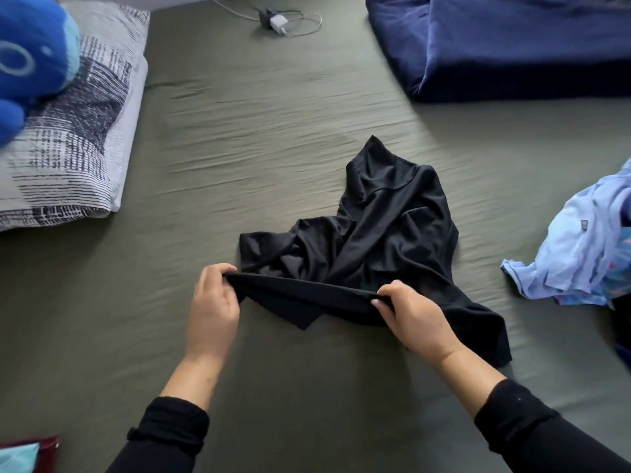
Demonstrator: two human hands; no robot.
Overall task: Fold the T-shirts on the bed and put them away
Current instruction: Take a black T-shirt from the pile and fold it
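Early stage, no fold made on this one yet. Black T-shirt (372, 247) is crumpled on the bed (273, 138), lying mostly just beyond both hands and trailing past the right hand toward the near edge. Left hand (213, 303) pinches one end of a taut edge, fingers curled over the fabric; right hand (408, 314) pinches the other end the same way. Edge is stretched straight between them and lifted slightly off the sheet. Could be the hem or a side seam, can't tell with the cloth this bunched. Looks like the spread-out step: shirt needs flattening before any fold. Well off to the right of the right hand is a light blue garment pile (580, 240), unfolded, so likely more shirts queued. No folded T-shirts visible anywhere in view, nothing put away. Judging by that, most of the task remains.
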